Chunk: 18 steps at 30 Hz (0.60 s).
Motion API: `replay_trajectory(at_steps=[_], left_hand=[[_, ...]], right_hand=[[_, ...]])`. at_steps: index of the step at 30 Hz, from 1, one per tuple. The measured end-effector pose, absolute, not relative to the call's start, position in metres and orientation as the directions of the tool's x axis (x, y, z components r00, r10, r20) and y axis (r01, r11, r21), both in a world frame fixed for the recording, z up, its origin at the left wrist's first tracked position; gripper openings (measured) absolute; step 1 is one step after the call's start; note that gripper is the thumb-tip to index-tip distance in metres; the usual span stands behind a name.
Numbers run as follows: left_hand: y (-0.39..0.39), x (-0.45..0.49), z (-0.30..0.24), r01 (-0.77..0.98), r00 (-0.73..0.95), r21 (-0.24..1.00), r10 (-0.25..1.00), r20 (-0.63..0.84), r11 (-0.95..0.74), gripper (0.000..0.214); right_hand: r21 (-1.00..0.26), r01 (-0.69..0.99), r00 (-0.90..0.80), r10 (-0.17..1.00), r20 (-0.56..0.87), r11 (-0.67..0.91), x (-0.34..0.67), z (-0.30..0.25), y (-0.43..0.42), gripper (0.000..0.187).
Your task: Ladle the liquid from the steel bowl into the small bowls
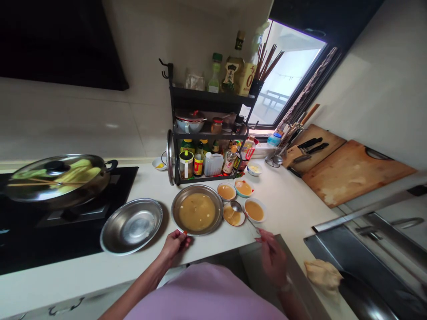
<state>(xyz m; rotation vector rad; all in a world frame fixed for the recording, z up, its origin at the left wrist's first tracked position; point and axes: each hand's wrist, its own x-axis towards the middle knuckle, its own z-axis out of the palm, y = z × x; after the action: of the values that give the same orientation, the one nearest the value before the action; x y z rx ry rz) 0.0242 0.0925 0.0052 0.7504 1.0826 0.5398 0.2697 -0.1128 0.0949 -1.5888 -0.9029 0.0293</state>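
My right hand [271, 253] is closed round the handle of a metal ladle [236, 206], whose bowl is over a small bowl [232, 215] of yellowish-brown liquid. Several other small bowls of similar liquid, among them a white one [255, 210] and a turquoise-rimmed one [244, 188], stand around it. To their left is a steel basin [173, 212] holding brownish soup with pale bits. At its near rim my left hand [176, 245] pinches the edge, with something small and orange-red showing by the fingertips.
An empty steel basin [131, 229] stands left of the soup, beside the stove, where a lidded pan [56, 180] sits. Behind is a black rack [213, 133] of bottles. Cutting boards [353, 173] and knives [312, 144] are at right, near the sink [363, 262].
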Motion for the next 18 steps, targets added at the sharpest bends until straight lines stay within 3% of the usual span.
replay_trajectory(at_steps=[5, 13, 18], left_hand=[[0.092, 0.025, 0.007, -0.03, 0.362, 0.761, 0.717, -0.596, 0.648, 0.032], [0.091, 0.024, 0.008, -0.033, 0.374, 0.778, 0.729, -0.573, 0.628, 0.03], [0.09, 0.025, 0.007, -0.047, 0.373, 0.781, 0.737, -0.564, 0.622, 0.033]], right_hand=[[-0.867, 0.484, 0.677, 0.576, 0.458, 0.122, 0.25, 0.088, -0.09, 0.023], [-0.935, 0.347, 0.715, 0.626, 0.311, 0.069, 0.237, 0.047, -0.039, 0.034], [-0.989, 0.137, 0.85, 0.507, 0.142, 0.047, 0.242, 0.034, -0.025, 0.044]])
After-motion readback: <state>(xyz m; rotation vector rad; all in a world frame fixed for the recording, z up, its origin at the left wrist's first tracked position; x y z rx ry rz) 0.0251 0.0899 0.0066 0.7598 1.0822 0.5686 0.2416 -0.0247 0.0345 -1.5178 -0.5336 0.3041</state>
